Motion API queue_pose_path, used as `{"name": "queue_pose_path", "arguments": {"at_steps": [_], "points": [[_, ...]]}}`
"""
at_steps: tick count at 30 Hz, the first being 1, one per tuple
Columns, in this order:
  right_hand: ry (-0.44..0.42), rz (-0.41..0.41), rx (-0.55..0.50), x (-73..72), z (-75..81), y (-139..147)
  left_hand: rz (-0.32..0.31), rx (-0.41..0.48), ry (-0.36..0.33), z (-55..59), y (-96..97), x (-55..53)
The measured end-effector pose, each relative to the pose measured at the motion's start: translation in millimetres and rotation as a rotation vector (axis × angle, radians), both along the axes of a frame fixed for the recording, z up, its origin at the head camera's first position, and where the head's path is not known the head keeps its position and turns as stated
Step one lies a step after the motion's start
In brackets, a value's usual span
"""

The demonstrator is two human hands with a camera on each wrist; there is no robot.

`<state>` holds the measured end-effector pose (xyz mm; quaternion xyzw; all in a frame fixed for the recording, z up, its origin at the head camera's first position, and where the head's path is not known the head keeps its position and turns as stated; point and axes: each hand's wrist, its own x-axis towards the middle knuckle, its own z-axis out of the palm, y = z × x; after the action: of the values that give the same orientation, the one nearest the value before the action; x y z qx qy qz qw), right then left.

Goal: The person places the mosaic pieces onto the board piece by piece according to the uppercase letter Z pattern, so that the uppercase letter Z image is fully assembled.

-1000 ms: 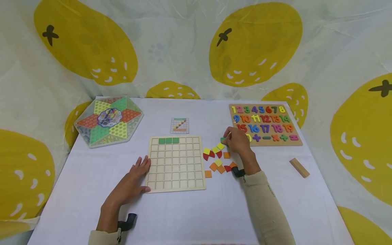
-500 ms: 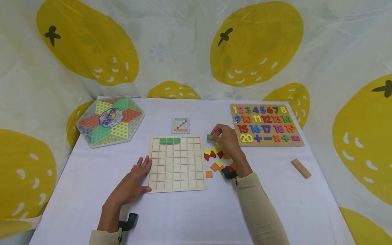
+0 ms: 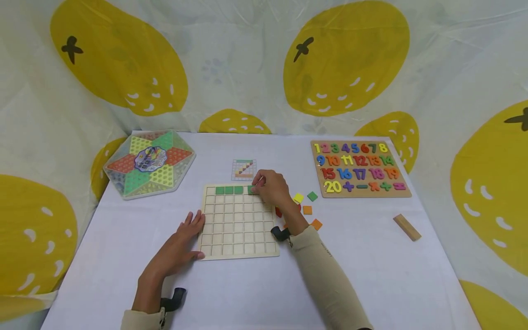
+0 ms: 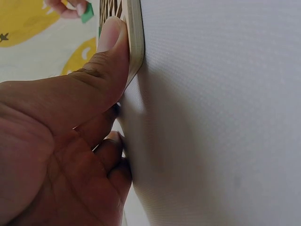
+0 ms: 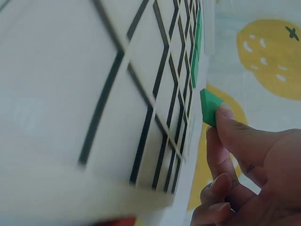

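My right hand (image 3: 272, 189) pinches a green square tile (image 5: 210, 107) between thumb and fingers. In the right wrist view the tile is tilted, apart from the board. It hovers over the top row of a wooden grid board (image 3: 243, 238). Three green tiles (image 3: 229, 190) lie side by side in that row, left of the held one. My left hand (image 3: 177, 247) rests along the board's left edge, fingers extended. In the left wrist view its thumb (image 4: 111, 42) lies against the board's rim. Right of the board lie a loose green tile (image 3: 312, 196) and a yellow tile (image 3: 299, 198).
Orange tiles (image 3: 307, 210) and red pieces lie partly hidden under my right forearm. A pattern card (image 3: 243, 170) lies behind the board. Farther off are a number puzzle (image 3: 359, 169), a hexagonal star-pattern game (image 3: 150, 164) and a wooden block (image 3: 407, 228).
My right hand has carried the green tile leftward from the loose pieces to over the board's top row. The left hand has stayed at the board's left edge.
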<state>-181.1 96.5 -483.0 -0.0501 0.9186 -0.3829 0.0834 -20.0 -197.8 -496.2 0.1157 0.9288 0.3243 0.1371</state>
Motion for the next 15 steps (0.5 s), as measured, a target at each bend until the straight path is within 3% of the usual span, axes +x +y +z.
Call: {"name": "queue_pose_path", "arguments": {"at_steps": [6,15], "points": [[0.011,-0.010,0.056,-4.1,-6.4,-15.1,0.003,-0.011,-0.009,1.2,1.4,-0.2],[-0.016,-0.022,0.160,-3.6,-0.7,-25.3,0.005,-0.023,-0.002,2.4,1.6,-0.8]]}}
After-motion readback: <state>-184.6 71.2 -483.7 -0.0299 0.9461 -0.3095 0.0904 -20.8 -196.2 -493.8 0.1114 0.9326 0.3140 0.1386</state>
